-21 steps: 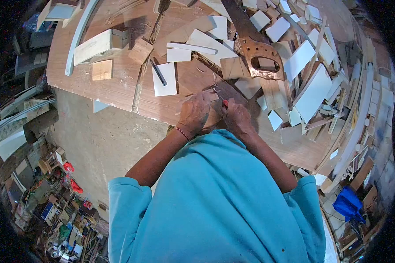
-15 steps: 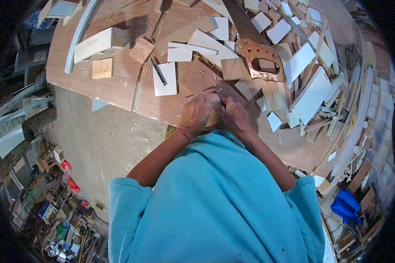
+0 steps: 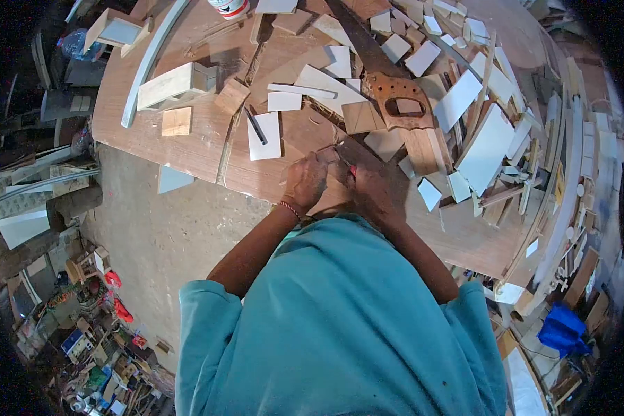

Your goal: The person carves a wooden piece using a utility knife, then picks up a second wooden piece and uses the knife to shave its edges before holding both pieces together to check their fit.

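Near the front edge of the workbench, my left hand is closed, its fingers pressed on a small wooden piece. Close beside it on the right, my right hand is wrapped round a slim red-handled tool. A thin metal part of the tool points forward and left, toward the wooden piece. The exact kind of tool cannot be made out, and the fingers cover much of it. Ahead of my left hand, a black pen lies across a white square piece.
A handsaw with a wooden handle lies ahead, among many wood and white-faced offcuts. On the left stand a small wooden box, a block and a curved strip. A white tub is at the far edge.
The view has shifted a little, bringing the white tub into sight at the top. My hands stay close together at the wooden piece, with the red-handled tool slightly turned.
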Tool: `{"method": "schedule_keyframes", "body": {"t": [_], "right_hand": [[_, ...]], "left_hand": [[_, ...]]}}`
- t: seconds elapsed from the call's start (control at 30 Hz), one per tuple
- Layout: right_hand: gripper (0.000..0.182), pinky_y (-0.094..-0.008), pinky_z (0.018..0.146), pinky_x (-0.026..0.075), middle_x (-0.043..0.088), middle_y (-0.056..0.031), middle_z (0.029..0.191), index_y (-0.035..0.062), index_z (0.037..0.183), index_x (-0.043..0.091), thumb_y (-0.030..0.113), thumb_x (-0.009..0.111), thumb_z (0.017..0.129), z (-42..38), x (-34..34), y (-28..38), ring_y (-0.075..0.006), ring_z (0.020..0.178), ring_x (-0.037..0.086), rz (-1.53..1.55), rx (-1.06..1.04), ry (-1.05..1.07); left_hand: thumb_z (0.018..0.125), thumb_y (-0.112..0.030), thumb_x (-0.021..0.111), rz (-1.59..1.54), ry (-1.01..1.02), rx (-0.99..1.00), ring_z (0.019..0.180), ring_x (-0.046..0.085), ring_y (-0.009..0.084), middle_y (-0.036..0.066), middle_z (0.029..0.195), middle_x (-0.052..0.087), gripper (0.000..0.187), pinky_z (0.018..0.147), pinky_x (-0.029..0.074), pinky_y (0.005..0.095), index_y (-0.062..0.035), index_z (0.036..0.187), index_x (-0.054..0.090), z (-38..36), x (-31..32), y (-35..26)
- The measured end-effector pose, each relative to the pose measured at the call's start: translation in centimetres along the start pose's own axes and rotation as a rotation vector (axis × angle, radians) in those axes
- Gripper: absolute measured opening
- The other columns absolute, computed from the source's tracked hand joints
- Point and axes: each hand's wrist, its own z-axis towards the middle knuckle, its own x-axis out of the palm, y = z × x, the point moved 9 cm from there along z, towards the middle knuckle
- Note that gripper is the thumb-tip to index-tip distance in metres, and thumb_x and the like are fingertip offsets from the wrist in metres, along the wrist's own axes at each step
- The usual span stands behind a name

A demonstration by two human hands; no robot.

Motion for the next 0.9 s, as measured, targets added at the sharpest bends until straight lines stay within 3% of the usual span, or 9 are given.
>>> {"method": "schedule_keyframes", "body": {"t": [0.1, 0.4, 0.5, 0.6, 0.67, 0.8, 0.9], "right_hand": [[0.034, -0.0472, 0.065, 0.042, 0.055, -0.025, 0.079, -0.0013, 0.087, 0.05, 0.031, 0.042, 0.082, 1.3, 1.5, -2.0, -0.0404, 0.077, 0.054, -0.052, 0.043, -0.014], [0.031, -0.0492, 0.064, 0.042, 0.056, -0.024, 0.079, -0.0007, 0.084, 0.05, 0.028, 0.038, 0.083, 2.0, 1.7, -2.0, -0.0394, 0.073, 0.055, -0.208, 0.038, 0.041], [0.031, -0.0497, 0.063, 0.043, 0.056, -0.0235, 0.077, -0.0007, 0.084, 0.05, 0.028, 0.038, 0.082, 2.2, 1.9, -2.1, -0.0398, 0.072, 0.055, -0.187, 0.047, 0.036], [0.031, -0.0501, 0.064, 0.043, 0.056, -0.024, 0.078, 0.0, 0.084, 0.05, 0.028, 0.037, 0.083, 2.6, 2.2, -2.6, -0.0403, 0.075, 0.055, -0.229, 0.068, 0.032], [0.03, -0.0496, 0.067, 0.042, 0.056, -0.0247, 0.082, 0.0007, 0.085, 0.052, 0.027, 0.037, 0.083, 3.2, 2.5, -2.4, -0.0405, 0.08, 0.054, -0.249, 0.005, -0.024], [0.03, -0.0475, 0.07, 0.042, 0.056, -0.0252, 0.085, -0.0003, 0.086, 0.053, 0.026, 0.039, 0.082, 3.6, 2.4, -2.7, -0.0397, 0.083, 0.053, -0.192, 0.102, 0.077], [0.035, -0.0459, 0.068, 0.041, 0.055, -0.0257, 0.08, -0.0022, 0.083, 0.051, 0.032, 0.045, 0.079, 4.2, 2.3, -2.3, -0.0396, 0.079, 0.053, -0.034, -0.032, 0.048]], "left_hand": [[0.066, -0.004, 0.049, -0.009, -0.042, -0.006, 0.061, 0.054, 0.0266, 0.013, 0.067, 0.048, 0.014, 0.049, 0.044, 0.035, -0.003, 0.08, 0.048, -0.1, -0.5, 0.2], [0.07, -0.011, 0.049, -0.111, 0.095, -0.099, 0.068, 0.054, 0.0267, 0.015, 0.074, 0.05, 0.014, 0.054, 0.046, 0.033, 0.0005, 0.077, 0.049, -0.2, 1.0, 0.6], [0.07, -0.012, 0.049, -0.045, 0.046, -0.007, 0.07, 0.053, 0.0272, 0.016, 0.076, 0.048, 0.015, 0.053, 0.046, 0.0335, 0.0006, 0.078, 0.049, -0.4, 0.4, -0.2], [0.069, -0.012, 0.049, -0.195, 0.057, -0.061, 0.072, 0.052, 0.0274, 0.017, 0.077, 0.048, 0.016, 0.053, 0.046, 0.0338, 0.0012, 0.079, 0.048, -0.3, 0.4, 0.1], [0.068, -0.006, 0.051, -0.106, -0.148, -0.021, 0.066, 0.053, 0.0271, 0.014, 0.073, 0.049, 0.015, 0.052, 0.045, 0.036, 0.001, 0.08, 0.049, -0.7, -0.7, -0.1], [0.068, -0.005, 0.051, -0.099, 0.009, -0.141, 0.07, 0.054, 0.0279, 0.015, 0.075, 0.049, 0.015, 0.053, 0.046, 0.0358, 0.0016, 0.081, 0.049, -0.4, 0.1, 0.8], [0.068, -0.005, 0.051, -0.069, -0.014, -0.051, 0.071, 0.054, 0.0286, 0.016, 0.076, 0.049, 0.016, 0.053, 0.046, 0.0354, 0.0021, 0.082, 0.048, -0.6, 0.0, 0.2]]}}
